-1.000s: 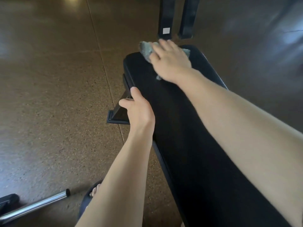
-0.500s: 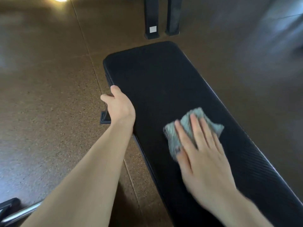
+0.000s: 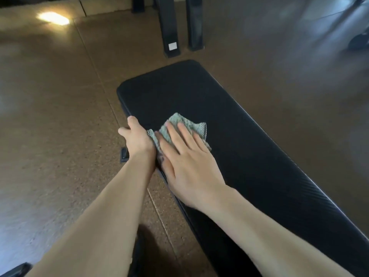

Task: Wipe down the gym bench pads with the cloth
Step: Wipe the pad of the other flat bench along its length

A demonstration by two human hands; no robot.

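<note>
A long black bench pad (image 3: 229,124) runs from the lower right toward the upper middle. A crumpled grey-green cloth (image 3: 180,121) lies on the pad near its left edge. My right hand (image 3: 185,162) presses flat on the cloth, fingers spread and pointing away from me. My left hand (image 3: 137,139) grips the pad's left edge, thumb on top, fingers curled under and hidden. The two hands touch side by side.
Brown speckled floor (image 3: 56,120) surrounds the bench. Two black upright posts (image 3: 179,27) stand just beyond the pad's far end. A black bench foot (image 3: 124,154) pokes out below my left hand. A dark object (image 3: 14,270) sits at the bottom left corner.
My right hand swept the cloth from the pad's far end back toward me, then across to the left edge beside my left hand. My left hand stayed gripping the edge.
</note>
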